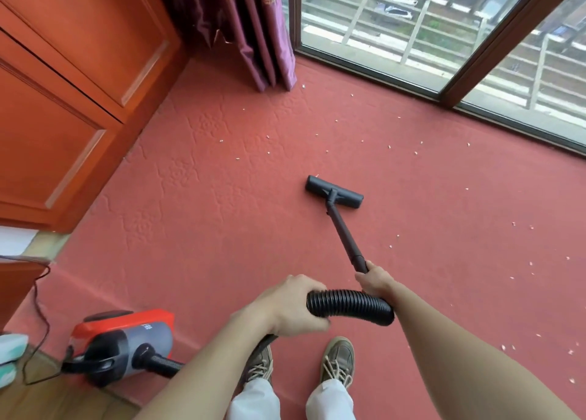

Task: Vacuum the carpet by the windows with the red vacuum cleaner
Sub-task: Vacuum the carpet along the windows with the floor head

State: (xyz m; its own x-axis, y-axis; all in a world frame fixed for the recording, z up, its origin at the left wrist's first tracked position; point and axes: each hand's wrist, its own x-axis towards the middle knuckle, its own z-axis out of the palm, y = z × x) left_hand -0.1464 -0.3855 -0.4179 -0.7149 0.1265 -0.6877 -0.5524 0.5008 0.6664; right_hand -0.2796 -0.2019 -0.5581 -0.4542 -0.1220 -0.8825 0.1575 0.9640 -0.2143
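Both hands are on the vacuum here. The right hand (374,281) is wrapped tight around the top of the smooth black wand (344,234), a thin straight tube that runs forward and a little left from that hand down to the floor head (333,196). That head is a flat matte black bar, rounded at the ends, sitting flat on the carpet (222,216) well ahead of both hands. The left hand (293,308) is curled closed over the ribbed black hose (352,305), which arches in a fat corrugated loop between the two hands, touching both.

The red vacuum cleaner (126,343) sits behind and to the left of the left hand, a glossy red shell with a grey plastic side and a black handle, hose plugged into its front. A thin dark cord (41,311) trails off left of it.

Carpet is red, short pile, with an embossed crinkly pattern on the left part. Little white scraps (415,153) are scattered ahead and to the right of the right hand, toward the windows (444,38) with brown frames. Purple pleated curtain (247,32) hangs far ahead of the left hand, next to orange-red wooden panelling (73,80). Laced tan shoes (337,362) below the hands
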